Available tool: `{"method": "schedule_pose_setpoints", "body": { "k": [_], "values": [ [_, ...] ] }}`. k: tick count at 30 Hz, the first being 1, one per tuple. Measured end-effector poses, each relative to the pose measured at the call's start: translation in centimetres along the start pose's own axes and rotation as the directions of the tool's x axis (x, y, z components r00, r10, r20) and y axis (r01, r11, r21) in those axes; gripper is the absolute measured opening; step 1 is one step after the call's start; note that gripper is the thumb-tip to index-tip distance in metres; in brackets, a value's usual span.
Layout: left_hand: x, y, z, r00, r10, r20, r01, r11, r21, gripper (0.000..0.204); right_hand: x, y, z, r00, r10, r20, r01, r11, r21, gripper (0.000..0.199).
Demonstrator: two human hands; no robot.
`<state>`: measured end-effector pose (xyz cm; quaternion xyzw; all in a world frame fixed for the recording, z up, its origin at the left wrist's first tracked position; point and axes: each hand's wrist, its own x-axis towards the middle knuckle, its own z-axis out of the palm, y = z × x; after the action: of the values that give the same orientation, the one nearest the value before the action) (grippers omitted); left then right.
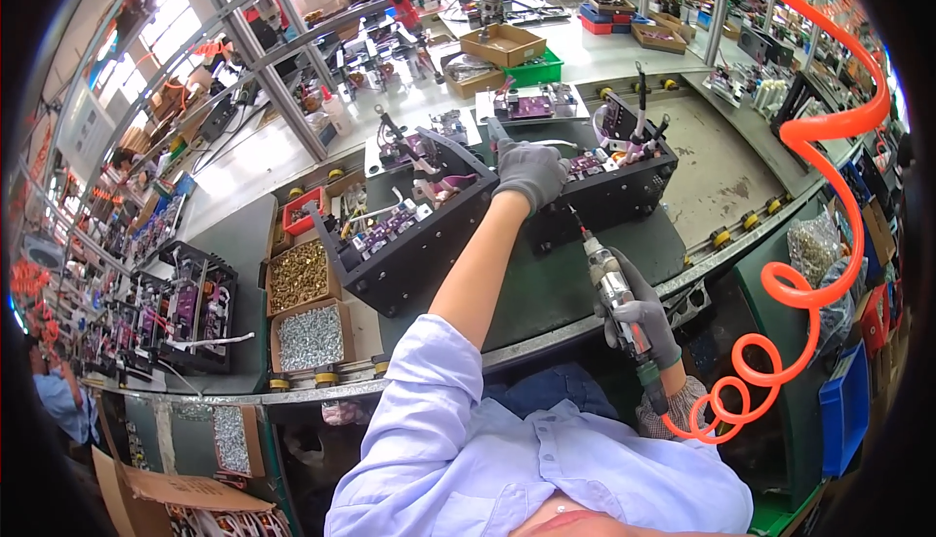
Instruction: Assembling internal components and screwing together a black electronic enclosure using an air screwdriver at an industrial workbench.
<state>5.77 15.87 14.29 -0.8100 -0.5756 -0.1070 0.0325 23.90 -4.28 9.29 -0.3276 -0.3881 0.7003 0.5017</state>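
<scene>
My left hand [531,174], in a grey glove, is closed at the left end of a black metal case [609,196] holding purple circuit boards and wires. Its fingertips are partly hidden. In my right hand [643,311], also gloved, is a pneumatic screwdriver [611,283], its bit tilted up toward the case's near wall. An orange coiled air hose [751,371] runs from the tool's lower end. A second black case [419,235] with similar boards stands to the left, angled, beneath my left forearm.
Left of the cases are a cardboard bin of brass-coloured fasteners [299,277], a bin of silver screws [310,335] and a red bin [300,211]. Another board assembly [190,308] sits farther left. Cardboard trays [503,45] and a green bin [536,69] stand beyond. The orange hose hangs at right.
</scene>
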Motion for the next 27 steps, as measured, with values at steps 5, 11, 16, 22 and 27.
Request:
{"method": "schedule_pose_setpoints", "body": {
  "k": [5, 11, 16, 22, 27],
  "values": [
    [-0.2, 0.0, -0.1, 1.0, -0.012, -0.008, 0.012, 1.0, 0.008, 0.04, 0.3, -0.4, 1.2, 1.0, -0.004, -0.004, 0.004, 0.999, 0.05, 0.097],
    [-0.1, 0.0, 0.1, 1.0, -0.026, 0.01, 0.027, 0.999, -0.047, 0.041, 0.4, -0.2, 1.1, 1.0, -0.028, 0.014, 0.028, 0.999, 0.032, 0.095],
    [1.0, -0.5, 2.0, 0.995, 0.093, -0.031, -0.094, 0.994, -0.054, 0.036, 0.5, 1.4, -1.0, 0.999, 0.045, 0.024, -0.045, 0.999, -0.012, 0.075],
    [3.0, -0.7, 6.2, 0.991, 0.053, -0.124, -0.044, 0.996, 0.072, 0.026, 2.5, 1.6, -2.8, 0.969, 0.112, 0.221, -0.195, 0.895, 0.401, 0.029],
    [3.3, -1.0, 6.4, 0.997, -0.007, -0.076, 0.004, 1.0, -0.029, 0.029, 2.9, 1.8, -2.8, 0.97, 0.078, 0.232, -0.159, 0.921, 0.356, 0.035]
  ]
}}
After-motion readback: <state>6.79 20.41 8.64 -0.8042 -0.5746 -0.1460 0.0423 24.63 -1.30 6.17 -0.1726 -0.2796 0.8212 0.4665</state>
